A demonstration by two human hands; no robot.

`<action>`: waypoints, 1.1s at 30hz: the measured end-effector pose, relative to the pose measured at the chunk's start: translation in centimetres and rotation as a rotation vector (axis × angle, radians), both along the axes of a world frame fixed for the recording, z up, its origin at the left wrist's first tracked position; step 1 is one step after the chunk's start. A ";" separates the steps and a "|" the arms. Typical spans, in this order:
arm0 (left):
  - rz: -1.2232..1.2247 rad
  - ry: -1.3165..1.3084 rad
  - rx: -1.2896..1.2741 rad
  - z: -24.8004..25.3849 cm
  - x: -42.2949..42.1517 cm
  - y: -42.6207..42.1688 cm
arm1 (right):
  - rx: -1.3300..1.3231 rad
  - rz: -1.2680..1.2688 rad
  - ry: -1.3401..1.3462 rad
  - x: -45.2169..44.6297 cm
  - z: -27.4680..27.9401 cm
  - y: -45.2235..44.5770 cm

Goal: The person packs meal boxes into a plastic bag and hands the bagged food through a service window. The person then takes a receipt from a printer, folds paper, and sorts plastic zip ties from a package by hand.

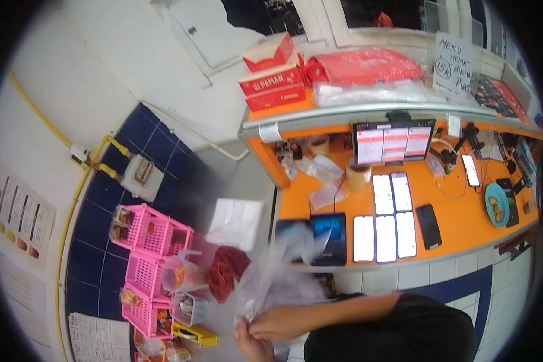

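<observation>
A clear plastic bag (271, 283), smeared by motion, rises from between my two hands. My right hand (283, 324) reaches in from the right, its fingers closed at the bag's lower end. Right beside it at the bottom edge, my left hand (251, 345) is also closed on the bag's gathered end. A dark red cloth (226, 273) lies on the metal counter just beyond the bag. Farther back is a stack of white plastic sheets or bags (235, 223). What the bag contains, if anything, I cannot make out.
Pink baskets (154, 232) with packets, a clear jug (181, 274) and a yellow tool (196, 335) stand left. An orange desk (449, 193) at right carries several phones (383, 194), a tablet (393, 142), a tape roll (358, 175) and a turquoise bowl (496, 205). Red boxes (274, 75) sit above.
</observation>
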State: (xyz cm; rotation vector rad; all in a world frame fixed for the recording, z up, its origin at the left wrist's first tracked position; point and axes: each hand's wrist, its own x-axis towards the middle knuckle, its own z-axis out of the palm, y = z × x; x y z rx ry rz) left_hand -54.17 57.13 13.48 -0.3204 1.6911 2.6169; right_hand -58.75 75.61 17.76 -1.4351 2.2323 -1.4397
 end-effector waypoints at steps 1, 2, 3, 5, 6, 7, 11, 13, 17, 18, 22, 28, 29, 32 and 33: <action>0.226 0.010 -0.006 1.6 0.7 2.1 | -0.083 0.063 -0.169 0.8 0.7 1.6; 0.448 0.021 -0.034 3.1 1.4 4.1 | -0.064 0.066 -0.152 0.6 0.5 2.5; 0.502 -0.030 -0.107 2.9 1.9 4.0 | 0.031 0.054 -0.330 0.4 0.2 3.0; 0.433 -0.129 -0.244 1.6 3.2 3.0 | 0.141 0.056 -0.512 0.7 -1.6 2.4; 0.349 -0.172 -0.324 0.7 3.8 2.4 | -0.048 0.002 -0.600 1.0 -3.9 1.3; 0.285 -0.207 -0.381 0.0 4.3 2.4 | -0.234 -0.055 -0.689 1.6 -6.6 0.2; 0.009 -0.228 -0.542 -2.4 4.9 3.5 | -0.166 0.278 -1.021 3.7 -15.7 -5.7; -0.052 -0.223 -0.575 -3.2 4.8 4.3 | -0.145 0.308 -1.201 5.2 -16.0 -6.3; -0.062 -0.239 -0.602 -4.3 4.5 4.5 | -0.152 0.280 -1.326 6.6 -16.0 -6.1; -0.057 -0.248 -0.610 -4.6 4.4 4.3 | -0.152 0.272 -1.338 6.5 -16.0 -6.2; -0.023 -0.277 -0.657 -5.1 3.8 3.4 | -0.160 0.236 -1.350 5.5 -16.1 -6.1; -0.003 -0.268 -0.802 -4.3 1.8 2.2 | -0.185 0.191 -1.375 3.4 -15.6 -6.1; -0.003 -0.262 -0.832 -4.2 1.6 2.0 | -0.195 0.179 -1.376 2.9 -15.4 -5.8; 0.009 -0.257 -0.929 -3.4 1.2 1.2 | -0.232 0.167 -1.389 1.6 -15.0 -5.4; 0.015 -0.261 -0.960 -3.2 1.3 0.9 | -0.245 0.169 -1.398 1.3 -14.8 -5.2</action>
